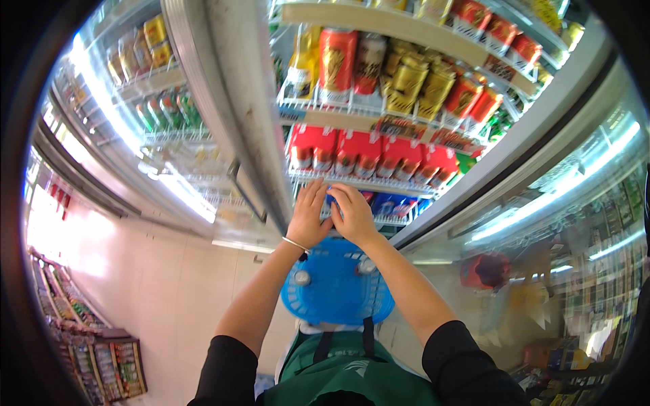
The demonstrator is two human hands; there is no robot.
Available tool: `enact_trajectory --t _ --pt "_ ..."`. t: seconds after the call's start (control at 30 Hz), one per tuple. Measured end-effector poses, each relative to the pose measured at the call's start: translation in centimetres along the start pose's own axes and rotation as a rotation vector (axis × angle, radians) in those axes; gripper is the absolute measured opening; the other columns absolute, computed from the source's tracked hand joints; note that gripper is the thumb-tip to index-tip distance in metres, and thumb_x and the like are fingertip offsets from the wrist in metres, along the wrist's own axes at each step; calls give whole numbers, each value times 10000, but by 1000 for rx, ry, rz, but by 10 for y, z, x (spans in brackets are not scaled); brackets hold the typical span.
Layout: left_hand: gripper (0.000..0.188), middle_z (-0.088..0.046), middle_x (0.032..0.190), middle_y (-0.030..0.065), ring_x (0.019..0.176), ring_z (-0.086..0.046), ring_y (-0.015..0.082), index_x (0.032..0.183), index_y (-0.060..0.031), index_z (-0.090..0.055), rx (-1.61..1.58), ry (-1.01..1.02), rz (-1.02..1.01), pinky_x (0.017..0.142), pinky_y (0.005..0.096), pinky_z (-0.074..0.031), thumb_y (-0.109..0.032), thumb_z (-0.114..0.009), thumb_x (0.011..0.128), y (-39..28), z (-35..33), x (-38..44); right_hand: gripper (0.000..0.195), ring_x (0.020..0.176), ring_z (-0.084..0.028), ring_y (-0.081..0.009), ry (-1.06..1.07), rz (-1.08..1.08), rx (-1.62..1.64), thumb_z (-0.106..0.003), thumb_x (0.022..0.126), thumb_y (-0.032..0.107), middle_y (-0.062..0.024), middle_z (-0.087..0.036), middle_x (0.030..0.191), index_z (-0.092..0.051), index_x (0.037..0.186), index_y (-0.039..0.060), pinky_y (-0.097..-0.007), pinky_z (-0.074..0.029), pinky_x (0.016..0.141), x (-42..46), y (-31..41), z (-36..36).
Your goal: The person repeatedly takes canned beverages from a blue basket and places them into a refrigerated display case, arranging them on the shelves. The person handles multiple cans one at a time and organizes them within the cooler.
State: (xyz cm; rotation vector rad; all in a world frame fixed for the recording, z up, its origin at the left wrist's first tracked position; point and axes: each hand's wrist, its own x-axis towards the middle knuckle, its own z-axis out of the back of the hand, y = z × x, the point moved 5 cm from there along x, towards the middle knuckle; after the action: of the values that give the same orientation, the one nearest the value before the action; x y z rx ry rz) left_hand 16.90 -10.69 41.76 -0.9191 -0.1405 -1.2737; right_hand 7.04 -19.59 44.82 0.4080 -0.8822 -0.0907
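My left hand (307, 215) and my right hand (354, 213) are raised close together before the lower shelves of a drinks fridge, thumbs near each other. Fingers are spread a little; I see nothing held in either, though a bit of blue shows between the fingertips. Behind them lie red multipacks of cans (358, 152) on a wire shelf, with blue packs (391, 204) on the shelf below. Under my wrists is a blue plastic basket (337, 304) with a can (302, 277) at its left and another silver-topped item (365, 266) at its right, partly behind my right forearm.
Red cans (336, 63) and gold cans (408, 83) stand on the shelf above. An open glass door (533, 203) is at the right; the metal door frame (244, 101) and another glass door with a handle (246, 190) are at the left. Store shelving (104, 365) stands lower left.
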Motion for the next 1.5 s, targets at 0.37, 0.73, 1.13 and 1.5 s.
enact_trajectory --t 0.37,0.73,1.13,1.5 --pt "675 -546 1429 229 1322 -532 360 1475 16 -437 -355 172 1296 1071 389 -436 -242 -688 903 124 -111 -316 696 1260 -527 -389 774 -511 27 -755 801 177 -185 -497 1396 -465 1429 112 -473 -486 1004 -255 -3 -181" --pt "684 -602 1350 247 1254 -580 365 1485 -3 -440 -542 11 1648 1036 389 -446 -352 -595 917 125 -151 -357 720 1275 -507 -432 814 -655 44 -756 794 127 -209 -448 1458 -447 1445 130 -483 -472 1030 -333 -13 -281" --pt "782 -481 1510 165 1365 -490 302 1507 -67 -433 -574 362 1260 1109 364 -404 -182 -744 798 96 -123 -266 654 1001 -689 -351 650 -751 61 -828 701 408 -141 -689 1142 -549 1232 149 -443 -567 829 -213 -33 -111" --pt "879 -624 1233 100 1140 -609 199 1422 -47 -430 -1029 467 651 965 376 -516 -226 -909 708 -6 -75 -59 670 1021 -701 -322 285 -562 220 -821 737 424 -127 -719 1093 -519 1266 147 -412 -550 880 -39 -30 54"
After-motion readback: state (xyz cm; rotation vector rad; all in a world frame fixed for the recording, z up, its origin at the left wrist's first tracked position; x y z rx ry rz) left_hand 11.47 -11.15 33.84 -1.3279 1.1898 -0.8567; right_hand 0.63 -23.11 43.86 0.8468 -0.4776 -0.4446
